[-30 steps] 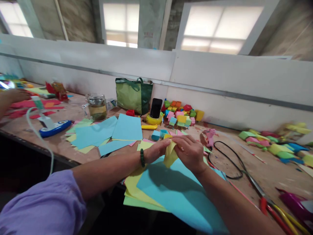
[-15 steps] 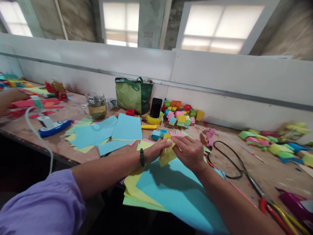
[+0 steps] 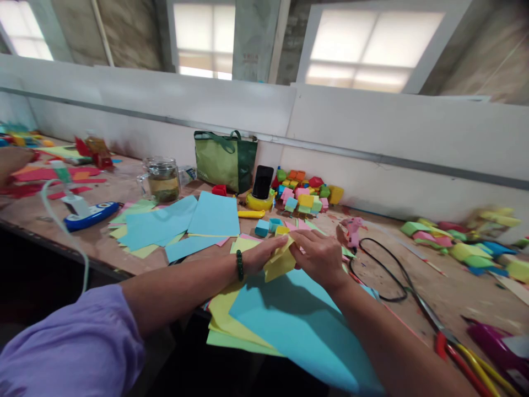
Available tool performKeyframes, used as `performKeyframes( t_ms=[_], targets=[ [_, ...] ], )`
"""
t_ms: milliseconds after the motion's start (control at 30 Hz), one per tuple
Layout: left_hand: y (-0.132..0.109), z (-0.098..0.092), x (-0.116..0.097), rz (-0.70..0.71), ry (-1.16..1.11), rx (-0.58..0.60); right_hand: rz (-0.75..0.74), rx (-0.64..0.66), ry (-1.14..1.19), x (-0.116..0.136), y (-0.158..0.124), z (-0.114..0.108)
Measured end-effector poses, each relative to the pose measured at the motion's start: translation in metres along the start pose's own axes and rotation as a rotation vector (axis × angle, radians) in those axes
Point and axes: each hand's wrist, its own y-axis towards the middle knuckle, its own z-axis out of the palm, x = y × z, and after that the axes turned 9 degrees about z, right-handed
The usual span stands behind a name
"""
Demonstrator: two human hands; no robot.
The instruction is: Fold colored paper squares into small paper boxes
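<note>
Between my hands is a folded piece of yellow paper (image 3: 281, 264), standing tilted above the sheets. My left hand (image 3: 266, 252), with a green bead bracelet (image 3: 239, 266) on the wrist, grips its left side near the top. From the right, my right hand (image 3: 317, 256) pinches the paper's upper right edge; some of its fingertips are hidden behind the fold. Beneath both hands lies a large blue sheet (image 3: 297, 331) on top of yellow sheets (image 3: 229, 311), overhanging the table's front edge. Small blue paper boxes (image 3: 262, 227) sit just beyond my hands.
Scissors (image 3: 432, 320) and a purple tool (image 3: 496, 347) lie at right, near a pink pig figure (image 3: 353, 231). Behind stand a phone (image 3: 263, 182), a green bag (image 3: 225, 162), a glass mug (image 3: 163, 182) and a pile of colourful paper boxes (image 3: 306, 193). Another person's hand (image 3: 14, 162) shows at far left.
The yellow paper has turned slightly between my hands, its lower flap now further left and more spread. Both hands stay nearly in place. The other person's hand has shifted a little left.
</note>
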Motion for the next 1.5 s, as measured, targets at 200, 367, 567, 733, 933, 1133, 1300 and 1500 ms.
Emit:
performKeyframes(
  t_ms=[200, 367, 567, 733, 933, 1133, 1300, 1500],
  targets=[
    [0.0, 0.001, -0.008, -0.143, -0.258, 0.06, 0.295, 0.146, 0.26, -0.006, -0.001, 0.01],
    [0.004, -0.008, -0.007, -0.076, -0.103, -0.001, 0.896, 0.226, 0.862, -0.009, 0.005, 0.015],
    [-0.004, -0.003, -0.003, 0.328, 0.33, 0.024, 1.142, 0.302, 1.098, -0.003, 0.004, 0.028],
    [-0.003, 0.004, -0.003, 0.312, 0.408, -0.222, 1.159, 0.469, 1.087, 0.01, 0.002, 0.03],
    [0.006, -0.008, -0.008, 0.086, 0.381, -0.298, 1.096, 0.729, 0.976, 0.01, 0.001, 0.026],
    [0.001, -0.02, -0.019, -0.258, 0.393, -0.027, 0.56, 0.07, 0.524, -0.016, 0.009, -0.008],
    [-0.004, -0.022, -0.024, -0.393, 0.403, 0.185, 0.247, 0.378, 0.593, -0.019, 0.011, -0.016],
    [-0.006, -0.025, -0.035, -0.312, 0.413, 0.186, 0.434, 0.607, 0.665, -0.021, 0.008, -0.01]
  ],
)
